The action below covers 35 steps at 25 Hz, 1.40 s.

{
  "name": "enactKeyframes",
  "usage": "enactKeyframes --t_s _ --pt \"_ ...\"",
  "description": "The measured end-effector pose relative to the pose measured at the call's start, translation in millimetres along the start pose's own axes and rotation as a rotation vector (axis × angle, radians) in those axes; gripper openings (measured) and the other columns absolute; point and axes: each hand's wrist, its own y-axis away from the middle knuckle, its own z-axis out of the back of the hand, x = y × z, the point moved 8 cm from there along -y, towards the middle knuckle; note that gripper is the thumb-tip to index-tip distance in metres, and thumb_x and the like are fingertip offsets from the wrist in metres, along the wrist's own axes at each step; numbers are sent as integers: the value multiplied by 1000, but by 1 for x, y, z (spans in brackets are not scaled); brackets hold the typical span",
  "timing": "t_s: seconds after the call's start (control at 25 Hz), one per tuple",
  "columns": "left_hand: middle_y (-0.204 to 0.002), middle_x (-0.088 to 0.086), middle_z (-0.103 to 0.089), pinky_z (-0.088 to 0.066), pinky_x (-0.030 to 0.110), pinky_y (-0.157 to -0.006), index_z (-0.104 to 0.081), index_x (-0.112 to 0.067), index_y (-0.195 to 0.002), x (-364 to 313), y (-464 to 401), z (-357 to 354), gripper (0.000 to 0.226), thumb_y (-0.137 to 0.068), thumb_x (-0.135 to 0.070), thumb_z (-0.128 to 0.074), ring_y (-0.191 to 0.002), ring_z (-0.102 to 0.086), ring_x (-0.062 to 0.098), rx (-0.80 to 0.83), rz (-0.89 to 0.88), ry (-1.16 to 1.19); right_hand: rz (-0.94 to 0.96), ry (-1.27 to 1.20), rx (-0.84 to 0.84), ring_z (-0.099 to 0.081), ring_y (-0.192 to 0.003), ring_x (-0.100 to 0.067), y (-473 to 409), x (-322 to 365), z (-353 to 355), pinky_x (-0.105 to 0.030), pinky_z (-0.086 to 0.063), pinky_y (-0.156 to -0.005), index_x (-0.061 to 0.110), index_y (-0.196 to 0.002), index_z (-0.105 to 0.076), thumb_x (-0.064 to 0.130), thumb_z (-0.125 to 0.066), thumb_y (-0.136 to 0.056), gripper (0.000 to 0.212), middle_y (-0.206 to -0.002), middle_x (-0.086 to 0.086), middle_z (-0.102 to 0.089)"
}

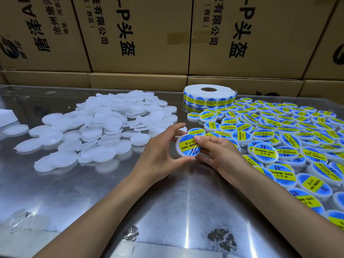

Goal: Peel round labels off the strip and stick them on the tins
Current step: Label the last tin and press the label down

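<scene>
While the left hand (pixel 160 155) cradles a white tin (pixel 188 146) by its rim, thumb under and fingers over, the right hand (pixel 217 151) presses its thumb onto the blue-and-yellow label (pixel 186 144), probably smoothing it flat, so the tin is held tilted up between both hands. Bare tins (pixel 96 131) heap to the left of that hold and finished ones (pixel 283 138) spread right, likely for one-way flow, with the label roll (pixel 209 95) just beyond the fingers.

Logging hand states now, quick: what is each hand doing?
Left hand: grips the round white tin by its rim.
Right hand: presses the blue-and-yellow round label onto that tin.
</scene>
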Motion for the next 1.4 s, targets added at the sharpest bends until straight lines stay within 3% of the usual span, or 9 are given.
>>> enactKeyframes --t_s 0.2,0.36,0.52,0.6,0.72,0.8,1.0,1.28,1.4 --pt "-109 -16 -64 -49 24 -91 -49 -23 -131 -1 0 0 78 -63 -34 -86 -100 -61 -5 -23 -17 18 13 -5 -11 -66 -90 -19 2 2 -2 -33 -50 -93 -3 -107 -65 18 -66 -85 31 -103 -15 -71" --pt "-109 -13 -65 -48 19 -91 -49 -25 -130 2 0 0 79 -62 -34 -87 -99 -61 -4 -38 -9 53 61 11 -36 -66 -75 -14 4 6 -4 -29 -52 -81 9 -82 -65 16 -67 -84 7 -86 -7 -70" --pt "-108 -12 -67 -46 12 -88 -50 -24 -128 3 0 1 78 -60 -33 -88 -96 -62 -5 -51 7 102 195 139 -102 -54 -72 -23 10 15 -6 -40 -44 -71 13 -78 -62 11 -67 -85 10 -78 -12 -61" --pt "-108 -13 -67 -47 12 -87 -50 -24 -127 4 0 3 77 -60 -33 -88 -95 -63 -4 -56 12 113 244 202 -96 -50 -74 -24 11 21 -9 -39 -44 -70 17 -87 -62 12 -67 -86 7 -78 -15 -57" --pt "-106 -14 -66 -46 12 -87 -50 -22 -127 1 0 2 79 -59 -32 -88 -94 -62 -6 -50 4 125 186 189 -39 -55 -80 -19 8 19 -8 -32 -50 -69 32 -127 -46 16 -67 -85 49 -82 -15 -54" --pt "-106 -12 -67 -47 13 -87 -50 -21 -128 -6 1 -2 80 -59 -32 -89 -96 -62 -5 -28 -29 108 146 285 -13 -58 -76 -7 9 16 -10 -24 -51 -63 29 -131 -43 24 -72 -79 59 -82 -10 -57" --pt "-107 -11 -68 -52 21 -82 -48 -25 -129 -16 4 -4 86 -55 -38 -89 -86 -64 -2 -28 -68 85 139 407 199 -50 -46 1 10 8 -27 -14 -43 -45 22 -76 -63 25 -73 -80 11 -52 13 -56" --pt "-104 -13 -70 -51 21 -83 -47 -24 -131 -12 3 -6 93 -50 -41 -90 -81 -65 3 -65 0 139 111 357 -25 -53 -44 -11 0 6 -14 -20 -43 -40 13 -67 -68 49 -48 -93 48 -52 -2 -56" --pt "-103 -8 -70 -51 21 -84 -48 -21 -130 -12 3 -8 92 -50 -39 -90 -84 -66 5 -58 -4 165 66 243 -107 -54 -36 -9 1 3 -10 -18 -41 -34 24 -55 -70 52 -39 -96 58 -44 3 -57"
